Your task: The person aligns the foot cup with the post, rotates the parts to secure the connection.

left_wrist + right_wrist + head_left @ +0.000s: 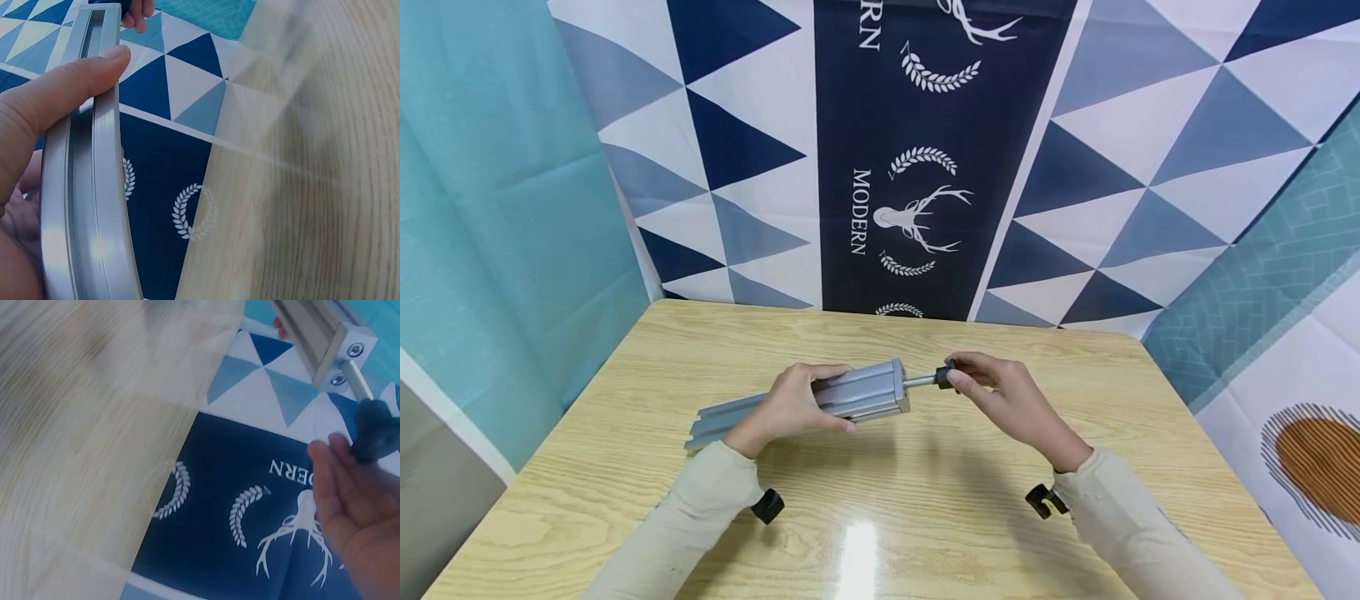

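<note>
An aluminium extrusion profile (863,392) with long slots is held above the table, tilted up toward its right end. My left hand (792,403) grips it around the middle, thumb lying across its face in the left wrist view. From the screwed end plate (353,353) a threaded rod (921,382) sticks out, tipped by a black lobed knob (375,430). My right hand (1003,393) holds this knob between thumb and fingers. In the right wrist view the fingers (337,481) reach up along its underside, and the thumb is hidden.
The wooden table (880,492) spreads beneath both hands. A patterned cloth (760,167) with triangles and deer prints hangs at its back edge. A teal curtain (497,200) hangs on the left, and more cloth hangs on the right. Each wrist wears a small black camera (767,506).
</note>
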{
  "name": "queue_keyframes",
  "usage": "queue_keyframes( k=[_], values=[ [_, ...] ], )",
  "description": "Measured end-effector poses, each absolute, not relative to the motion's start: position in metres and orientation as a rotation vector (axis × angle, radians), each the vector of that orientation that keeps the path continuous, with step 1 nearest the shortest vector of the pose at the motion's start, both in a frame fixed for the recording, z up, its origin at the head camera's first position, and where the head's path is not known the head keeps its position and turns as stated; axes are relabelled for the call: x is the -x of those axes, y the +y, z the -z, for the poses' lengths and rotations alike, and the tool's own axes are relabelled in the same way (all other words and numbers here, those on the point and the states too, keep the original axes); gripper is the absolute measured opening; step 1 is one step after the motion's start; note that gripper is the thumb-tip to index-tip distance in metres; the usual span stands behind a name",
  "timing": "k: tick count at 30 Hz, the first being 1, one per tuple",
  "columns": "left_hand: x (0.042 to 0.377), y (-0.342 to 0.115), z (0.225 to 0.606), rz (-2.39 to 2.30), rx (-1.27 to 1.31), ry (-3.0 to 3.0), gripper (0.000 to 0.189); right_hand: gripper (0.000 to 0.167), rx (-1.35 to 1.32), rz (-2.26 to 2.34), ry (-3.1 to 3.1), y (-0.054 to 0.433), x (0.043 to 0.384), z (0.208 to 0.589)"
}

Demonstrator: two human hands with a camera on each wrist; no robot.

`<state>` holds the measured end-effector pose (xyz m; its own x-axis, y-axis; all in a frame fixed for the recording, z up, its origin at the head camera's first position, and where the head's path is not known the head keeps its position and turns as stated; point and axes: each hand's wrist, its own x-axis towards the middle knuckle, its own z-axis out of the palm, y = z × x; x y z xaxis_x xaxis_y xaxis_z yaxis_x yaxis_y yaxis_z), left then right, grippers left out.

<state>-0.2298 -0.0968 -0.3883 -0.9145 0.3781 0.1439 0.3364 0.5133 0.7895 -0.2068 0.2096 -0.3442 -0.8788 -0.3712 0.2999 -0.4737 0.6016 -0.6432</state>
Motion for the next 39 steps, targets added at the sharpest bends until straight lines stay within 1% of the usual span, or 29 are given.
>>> queue_keyframes(
  k=[6, 12, 16, 21, 23, 27, 31, 35, 39],
  values=[
    [0.2303, -0.0952, 0.3894, -1.376, -0.604, 2.707, 0.075, 0.047, -0.587, -1.196, -2.737, 0.2048, 0.206, 0.342],
    [0.2306, -0.0958, 0.3895, -1.38, -0.62, 2.699, 0.076, 0.046, -0.533, -1.276, -2.762, 0.2051, 0.207, 0.3404],
    [0.2306, -0.0971, 0.3897, -1.373, -0.612, 2.697, 0.078, 0.049, -0.618, -1.215, -2.792, 0.2081, 0.2072, 0.3403],
    [0.231, -0.0985, 0.3876, -1.395, -0.603, 2.699, 0.076, 0.066, -0.817, -0.954, -2.767, 0.2111, 0.206, 0.3389],
    [0.2311, -0.099, 0.3869, -1.394, -0.599, 2.697, 0.075, 0.07, -0.887, -0.865, -2.709, 0.2114, 0.2056, 0.3382],
    [0.2311, -0.0996, 0.3871, -1.394, -0.603, 2.689, 0.075, 0.067, -0.993, -0.775, -2.597, 0.2103, 0.2063, 0.3368],
    [0.2305, -0.0992, 0.3873, -1.407, -0.614, 2.679, 0.075, 0.061, -1.026, -0.745, -2.56, 0.21, 0.207, 0.3374],
    [0.2297, -0.0991, 0.387, -1.4, -0.607, 2.673, 0.076, 0.055, -0.972, -0.752, -2.602, 0.2106, 0.2065, 0.3401],
    [0.229, -0.0991, 0.3865, -1.384, -0.607, 2.675, 0.076, 0.048, -0.841, -0.864, -2.689, 0.2098, 0.2058, 0.3417]
  ],
)
